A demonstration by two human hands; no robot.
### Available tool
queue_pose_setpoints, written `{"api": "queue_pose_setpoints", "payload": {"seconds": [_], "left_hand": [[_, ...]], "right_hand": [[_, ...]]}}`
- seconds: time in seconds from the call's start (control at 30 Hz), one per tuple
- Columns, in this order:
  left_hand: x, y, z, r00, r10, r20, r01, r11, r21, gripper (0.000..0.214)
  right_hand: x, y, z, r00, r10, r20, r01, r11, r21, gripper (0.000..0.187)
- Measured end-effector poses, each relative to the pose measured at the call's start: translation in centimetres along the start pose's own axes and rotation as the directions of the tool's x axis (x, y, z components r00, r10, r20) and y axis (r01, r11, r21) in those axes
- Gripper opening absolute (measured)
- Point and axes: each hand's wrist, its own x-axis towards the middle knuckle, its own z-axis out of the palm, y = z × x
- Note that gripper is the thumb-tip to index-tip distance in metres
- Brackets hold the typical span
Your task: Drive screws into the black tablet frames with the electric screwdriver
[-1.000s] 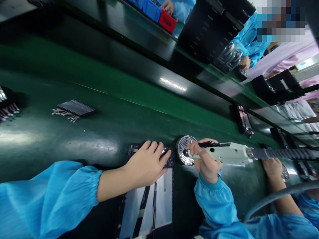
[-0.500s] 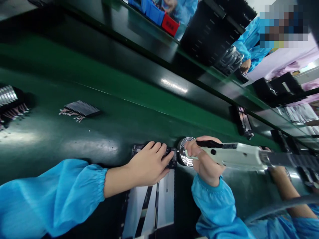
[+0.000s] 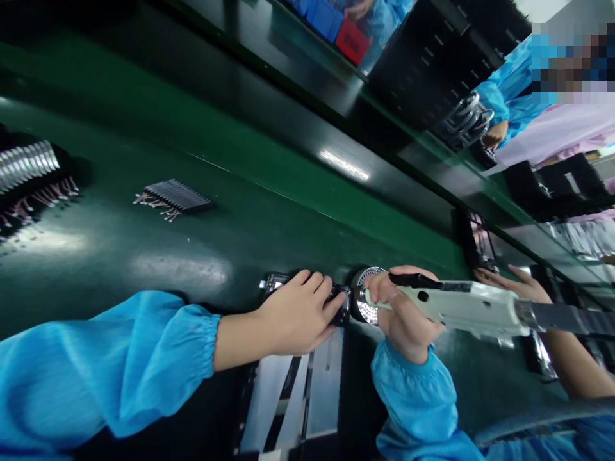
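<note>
Right hand [image 3: 408, 319] holds screwdriver [image 3: 473, 306] at round perforated dish [image 3: 368, 312].

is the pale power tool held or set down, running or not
Held: the right hand grips the pale power tool near its front end. Running: cannot tell; nothing visible settles it.

On the left side of the green counter [image 3: 240, 224], I'm seeing a dark stack with a ribbed, silvery top [image 3: 29, 165] sitting with thin pinkish wires trailing from its near side. A smaller, grey ribbed pack [image 3: 179, 193] is lying to its right, wires spilling out toward the near edge. Past the counter's far edge, a blue bin [image 3: 327, 19] and a red bin [image 3: 353, 40] are standing side by side. A tall black stack [image 3: 427, 61] is rising near them, and a shiny looped bundle [image 3: 465, 120] is resting beside it.
</note>
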Motion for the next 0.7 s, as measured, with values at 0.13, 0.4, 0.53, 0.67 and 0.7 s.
{"api": "queue_pose_setpoints", "payload": {"seconds": [0.13,0.4,0.53,0.67,0.7], "left_hand": [[0.0,0.1,0.2,1.0,-0.004,-0.016,0.004,1.0,-0.007,0.052],[-0.1,0.0,0.2,1.0,0.008,0.008,-0.008,1.0,0.007,0.052],[-0.1,0.0,0.3,1.0,0.007,0.009,-0.007,1.0,-0.004,0.052],[-0.1,-0.1,0.2,1.0,0.016,0.02,-0.016,1.0,-0.001,0.053],[-0.2,-0.2,0.1,1.0,0.019,0.024,-0.019,1.0,0.0,0.053]], "right_hand": [[-0.1,0.1,0.1,1.0,0.014,-0.011,-0.014,1.0,-0.006,0.024],[0.1,0.2,0.1,0.999,0.035,-0.001,-0.035,0.999,0.022,0.019],[0.1,0.8,0.0,0.999,0.046,-0.003,-0.045,0.997,0.054,0.019],[0.1,1.1,0.2,0.996,0.08,-0.044,-0.077,0.995,0.063,0.016],[0.1,1.0,0.1,0.996,0.078,-0.048,-0.075,0.995,0.065,0.017]]}}
